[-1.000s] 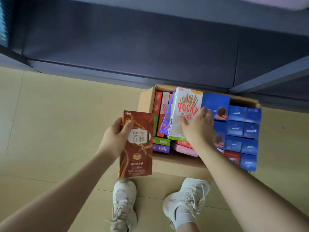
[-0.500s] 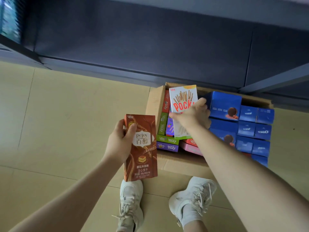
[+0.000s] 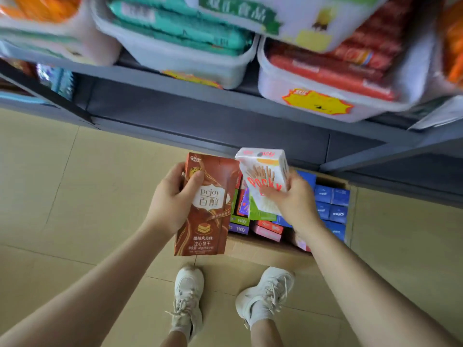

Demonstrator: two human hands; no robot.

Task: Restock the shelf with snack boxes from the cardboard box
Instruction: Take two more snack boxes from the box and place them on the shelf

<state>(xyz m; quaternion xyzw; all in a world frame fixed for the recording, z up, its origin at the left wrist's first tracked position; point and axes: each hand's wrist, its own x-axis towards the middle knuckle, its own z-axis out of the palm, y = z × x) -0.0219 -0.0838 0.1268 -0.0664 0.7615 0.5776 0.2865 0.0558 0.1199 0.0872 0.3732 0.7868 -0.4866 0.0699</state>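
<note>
- The left hand held a brown Pejoy box upright, thumb curled across its front, fingers wrapped behind; its face showed white lettering and a small layered-cake picture.
- The right hand pinched a white Pocky box tilted, with red lettering and printed biscuit sticks, just right of the brown one and touching it.
- Below both grips sat the cardboard box on the floor, packed with green, purple, pink and blue snack boxes.
- Above the grips ran the grey shelf, carrying blurred white tubs.
</note>
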